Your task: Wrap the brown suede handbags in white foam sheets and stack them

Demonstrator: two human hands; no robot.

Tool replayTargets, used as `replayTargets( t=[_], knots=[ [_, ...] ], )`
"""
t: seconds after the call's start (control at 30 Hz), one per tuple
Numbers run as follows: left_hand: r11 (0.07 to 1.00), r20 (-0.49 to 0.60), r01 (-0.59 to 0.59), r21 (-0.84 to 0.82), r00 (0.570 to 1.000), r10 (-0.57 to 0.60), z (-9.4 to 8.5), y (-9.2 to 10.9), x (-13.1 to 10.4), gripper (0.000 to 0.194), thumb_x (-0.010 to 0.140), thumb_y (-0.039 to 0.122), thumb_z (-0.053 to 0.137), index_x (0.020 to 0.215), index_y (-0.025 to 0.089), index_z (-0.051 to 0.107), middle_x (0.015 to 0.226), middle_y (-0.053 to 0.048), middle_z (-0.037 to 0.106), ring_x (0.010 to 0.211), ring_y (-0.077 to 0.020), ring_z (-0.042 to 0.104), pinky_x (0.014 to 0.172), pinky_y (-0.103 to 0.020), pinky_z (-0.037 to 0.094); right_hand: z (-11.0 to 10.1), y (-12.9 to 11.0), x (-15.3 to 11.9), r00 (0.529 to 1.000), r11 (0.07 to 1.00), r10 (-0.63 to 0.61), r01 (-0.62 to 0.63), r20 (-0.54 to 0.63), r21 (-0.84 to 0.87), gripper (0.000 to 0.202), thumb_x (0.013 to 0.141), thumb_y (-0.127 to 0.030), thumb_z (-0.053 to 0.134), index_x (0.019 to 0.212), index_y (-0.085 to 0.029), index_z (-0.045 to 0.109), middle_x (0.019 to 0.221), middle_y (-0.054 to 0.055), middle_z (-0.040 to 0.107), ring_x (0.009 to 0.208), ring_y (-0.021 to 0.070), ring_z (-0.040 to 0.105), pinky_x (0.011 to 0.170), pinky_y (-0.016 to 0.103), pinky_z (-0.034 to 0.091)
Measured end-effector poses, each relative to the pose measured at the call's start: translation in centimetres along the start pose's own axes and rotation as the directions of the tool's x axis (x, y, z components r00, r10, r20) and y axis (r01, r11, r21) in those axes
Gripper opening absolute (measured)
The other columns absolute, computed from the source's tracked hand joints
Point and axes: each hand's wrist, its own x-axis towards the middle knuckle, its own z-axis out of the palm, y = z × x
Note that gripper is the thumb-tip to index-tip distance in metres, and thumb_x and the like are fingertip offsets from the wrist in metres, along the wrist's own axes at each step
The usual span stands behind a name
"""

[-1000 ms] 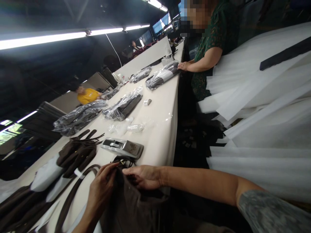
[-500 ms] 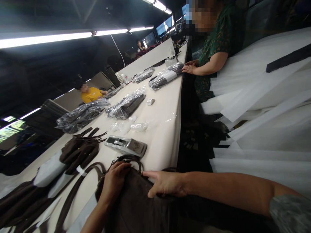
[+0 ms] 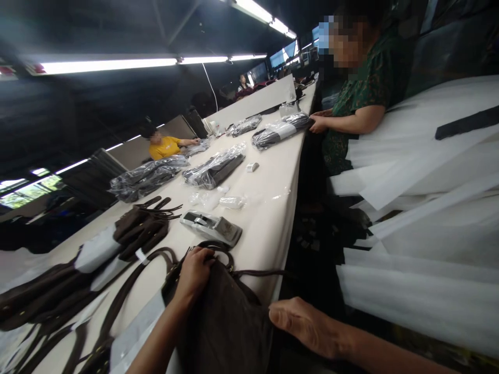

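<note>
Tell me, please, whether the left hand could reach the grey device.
Likely yes: the grey device lies just past the left hand, only dark straps between, though that hand holds the brown cloth.

Brown fabric, right forearm cut off below.

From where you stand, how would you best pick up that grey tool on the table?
I'd grip the grey tool by its solid nearer end, from above, fingers across the long sides: it lies flat, narrower across, with an opening towards its far end.
</note>
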Motion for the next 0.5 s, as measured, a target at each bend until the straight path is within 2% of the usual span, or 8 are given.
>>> replayTargets(
  t=[0.07, 0.17, 0.23, 0.3, 0.37, 0.43, 0.5],
  knots=[
    [1.0, -0.011, 0.026, 0.004, 1.0, -0.026, -0.1, 0.3, -0.2, 0.016, 0.078, 0.015, 0.062, 0.093, 0.014, 0.066, 0.101, -0.007, 0.062, 0.1, -0.0214, 0.056, 0.095, -0.043, 0.044, 0.1, 0.0, 0.4, 1.0, 0.997, 0.003, -0.003, -0.007, -0.077, 0.059, 0.089, -0.07, 0.037, 0.067, -0.015, 0.046, 0.065, -0.004, 0.037, 0.062, 0.0099, 0.035, 0.055, 0.023, 0.029],
    [0.997, -0.033, 0.072, -0.024, 0.997, -0.072, -0.3, 0.9, -0.7, 0.014, 0.082, 0.022, 0.064, 0.095, 0.014, 0.063, 0.104, -0.005, 0.061, 0.1, -0.0194, 0.057, 0.093, -0.044, 0.047, 0.9, 0.3, 1.0, 0.991, 0.985, 0.012, -0.034, -0.13, -0.169, 0.06, 0.093, -0.066, 0.032, 0.07, -0.016, 0.053, 0.065, -0.001, 0.048, 0.065, 0.0132, 0.047, 0.061, 0.024, 0.038],
    [0.993, -0.05, 0.104, -0.059, 0.993, -0.107, -0.7, 1.3, -1.3, 0.018, 0.084, 0.027, 0.065, 0.096, 0.014, 0.062, 0.108, -0.006, 0.061, 0.1, -0.0191, 0.058, 0.091, -0.043, 0.049, 1.3, 1.1, 1.1, 0.981, 0.981, -0.016, -0.021, -0.192, -0.193, 0.059, 0.095, -0.062, 0.027, 0.089, -0.016, 0.064, 0.084, 0.004, 0.064, 0.085, 0.0199, 0.06, 0.078, 0.029, 0.046],
    [0.986, -0.067, 0.133, -0.103, 0.988, -0.14, -1.6, 1.5, -2.0, 0.021, 0.083, 0.029, 0.066, 0.098, 0.014, 0.062, 0.109, -0.006, 0.061, 0.098, -0.0187, 0.059, 0.088, -0.042, 0.052, 0.7, 2.4, 0.8, 0.985, 0.976, -0.024, -0.014, -0.171, -0.218, 0.059, 0.095, -0.061, 0.028, 0.111, -0.018, 0.065, 0.11, 0.008, 0.067, 0.111, 0.0247, 0.059, 0.098, 0.033, 0.044],
    [0.978, -0.096, 0.141, -0.155, 0.983, -0.157, -3.5, 1.4, -3.1, 0.024, 0.082, 0.028, 0.067, 0.101, 0.015, 0.062, 0.111, -0.007, 0.061, 0.096, -0.018, 0.06, 0.085, -0.04, 0.053, -1.3, 3.6, 0.7, 0.991, 0.956, 0.005, -0.044, -0.133, -0.289, 0.064, 0.092, -0.064, 0.03, 0.115, -0.018, 0.068, 0.117, 0.01, 0.067, 0.118, 0.0277, 0.058, 0.103, 0.037, 0.043],
    [0.969, -0.153, 0.128, -0.21, 0.975, -0.162, -6.4, 1.1, -5.1, 0.026, 0.081, 0.024, 0.068, 0.104, 0.015, 0.062, 0.113, -0.007, 0.061, 0.093, -0.0164, 0.061, 0.083, -0.037, 0.054, -3.9, 3.8, 1.0, 0.978, 0.912, 0.015, -0.098, -0.206, -0.399, 0.065, 0.09, -0.067, 0.03, 0.111, -0.022, 0.072, 0.108, 0.009, 0.072, 0.109, 0.0307, 0.063, 0.097, 0.041, 0.05],
    [0.96, -0.239, 0.109, -0.259, 0.955, -0.173, -9.8, 0.5, -8.6, 0.025, 0.081, 0.021, 0.065, 0.105, 0.018, 0.064, 0.114, -0.006, 0.063, 0.09, -0.0145, 0.062, 0.083, -0.033, 0.054, -6.0, 2.3, 1.5, 0.941, 0.835, -0.115, -0.081, -0.317, -0.544, 0.057, 0.087, -0.066, 0.038, 0.109, -0.027, 0.073, 0.102, 0.008, 0.074, 0.098, 0.0312, 0.068, 0.085, 0.038, 0.056]
  ],
)
